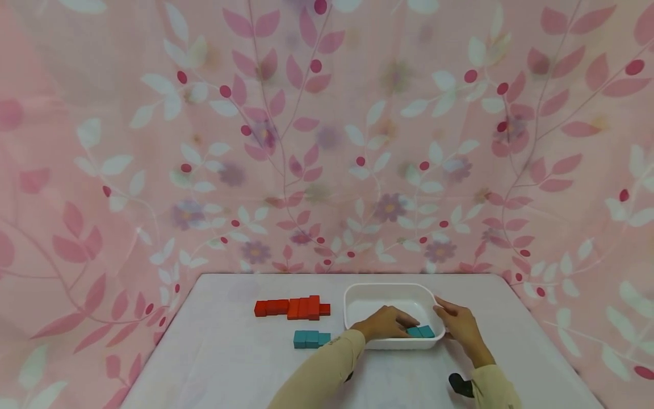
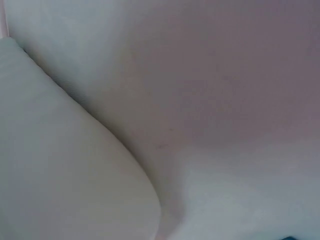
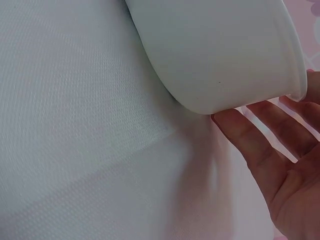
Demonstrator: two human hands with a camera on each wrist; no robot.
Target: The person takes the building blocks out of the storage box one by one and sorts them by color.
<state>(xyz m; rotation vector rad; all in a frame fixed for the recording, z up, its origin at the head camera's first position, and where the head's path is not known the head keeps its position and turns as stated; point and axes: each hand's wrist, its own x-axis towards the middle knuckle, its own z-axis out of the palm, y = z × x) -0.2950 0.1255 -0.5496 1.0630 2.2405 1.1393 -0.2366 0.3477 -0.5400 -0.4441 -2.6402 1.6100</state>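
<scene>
Placing step: your left hand (image 1: 384,324) seems to pinch teal blocks (image 1: 421,332) inside the tray (image 1: 357,295); right hand (image 1: 460,324), fingers straight, steadies its rim. Release gently next.

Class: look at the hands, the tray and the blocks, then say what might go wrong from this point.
1. The left hand reaches over the tray's near wall to the teal blocks; its wrist may tip the tray.
2. The right hand only lies open against the tray's side, so the tray may slide.
</scene>
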